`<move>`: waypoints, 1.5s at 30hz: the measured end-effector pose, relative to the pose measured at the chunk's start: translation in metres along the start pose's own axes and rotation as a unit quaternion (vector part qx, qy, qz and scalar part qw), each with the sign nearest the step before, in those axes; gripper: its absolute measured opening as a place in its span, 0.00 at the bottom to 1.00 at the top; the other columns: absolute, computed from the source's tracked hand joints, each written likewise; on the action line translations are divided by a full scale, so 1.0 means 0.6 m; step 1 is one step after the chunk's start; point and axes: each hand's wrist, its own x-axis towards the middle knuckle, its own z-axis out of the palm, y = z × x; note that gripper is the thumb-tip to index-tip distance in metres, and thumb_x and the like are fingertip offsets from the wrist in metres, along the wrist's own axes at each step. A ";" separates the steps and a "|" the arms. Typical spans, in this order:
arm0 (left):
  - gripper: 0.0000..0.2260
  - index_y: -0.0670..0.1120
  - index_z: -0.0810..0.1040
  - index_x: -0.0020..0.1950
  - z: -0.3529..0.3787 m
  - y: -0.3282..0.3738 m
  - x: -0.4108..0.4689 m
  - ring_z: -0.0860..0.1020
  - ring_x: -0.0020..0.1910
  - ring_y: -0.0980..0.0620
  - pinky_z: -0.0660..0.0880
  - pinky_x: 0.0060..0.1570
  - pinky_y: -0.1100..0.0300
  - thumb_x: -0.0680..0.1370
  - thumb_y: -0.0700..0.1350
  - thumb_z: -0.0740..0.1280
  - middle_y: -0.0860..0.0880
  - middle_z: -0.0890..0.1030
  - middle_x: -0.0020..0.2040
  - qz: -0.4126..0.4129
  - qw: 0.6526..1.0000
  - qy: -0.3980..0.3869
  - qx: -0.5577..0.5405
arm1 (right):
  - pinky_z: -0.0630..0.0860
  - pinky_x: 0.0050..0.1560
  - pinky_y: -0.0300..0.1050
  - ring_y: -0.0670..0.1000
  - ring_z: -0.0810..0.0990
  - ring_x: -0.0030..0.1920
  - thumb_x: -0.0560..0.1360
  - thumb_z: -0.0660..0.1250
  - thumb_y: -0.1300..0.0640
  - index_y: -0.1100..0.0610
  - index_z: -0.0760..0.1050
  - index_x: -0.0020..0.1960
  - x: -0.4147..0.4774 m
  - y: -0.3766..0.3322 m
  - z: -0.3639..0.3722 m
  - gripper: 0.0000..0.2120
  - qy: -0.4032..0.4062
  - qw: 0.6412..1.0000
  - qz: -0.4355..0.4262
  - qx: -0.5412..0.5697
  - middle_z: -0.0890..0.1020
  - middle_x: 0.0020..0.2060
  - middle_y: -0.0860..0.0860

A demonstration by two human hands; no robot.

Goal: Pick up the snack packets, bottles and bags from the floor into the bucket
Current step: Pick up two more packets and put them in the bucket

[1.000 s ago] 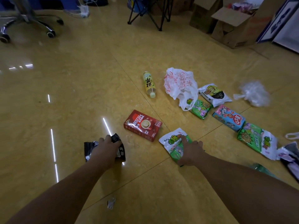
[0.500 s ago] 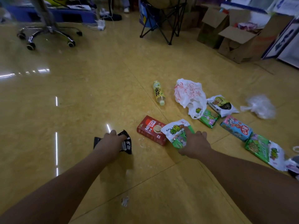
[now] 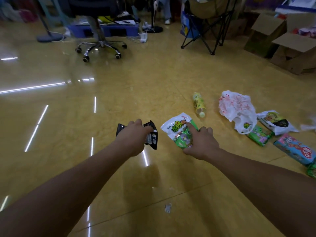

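**Two packets in hand, no bucket in sight**

Both arms are stretched out above the floor [image 3: 119,93]. The right hand [image 3: 202,144] has its fingers closed on a green and white packet [image 3: 177,130]; the left hand [image 3: 132,139] clenches a smaller black packet [image 3: 152,135]. Best keep both grips firm and carry them together. The bottle [image 3: 198,105] lies beyond.

Black packet [image 3: 150,135] — green-white packet [image 3: 179,132] — yellow bottle [image 3: 198,104].
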 end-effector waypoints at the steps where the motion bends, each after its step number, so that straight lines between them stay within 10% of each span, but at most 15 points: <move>1: 0.29 0.58 0.66 0.72 -0.008 -0.011 -0.011 0.70 0.56 0.44 0.71 0.45 0.55 0.74 0.37 0.64 0.45 0.70 0.57 -0.007 1.000 0.007 0.003 | 0.70 0.48 0.50 0.59 0.61 0.63 0.62 0.72 0.38 0.40 0.44 0.77 0.001 -0.016 0.000 0.53 -0.002 1.000 -0.011 -0.003 0.68 0.59 0.57; 23: 0.28 0.60 0.70 0.71 -0.231 -0.303 -0.379 0.73 0.49 0.48 0.67 0.43 0.59 0.73 0.46 0.73 0.48 0.71 0.55 -0.227 0.966 0.121 0.021 | 0.76 0.51 0.50 0.56 0.63 0.59 0.59 0.72 0.39 0.38 0.50 0.77 -0.050 -0.436 0.005 0.51 0.041 0.948 -0.305 0.080 0.67 0.53 0.52; 45: 0.31 0.62 0.66 0.72 -0.177 -0.321 -0.747 0.73 0.51 0.53 0.72 0.47 0.57 0.73 0.49 0.73 0.52 0.70 0.55 -0.386 0.921 0.046 0.011 | 0.74 0.56 0.51 0.55 0.63 0.60 0.63 0.69 0.32 0.40 0.50 0.77 -0.233 -0.739 -0.006 0.49 0.024 0.842 -0.521 0.139 0.67 0.56 0.53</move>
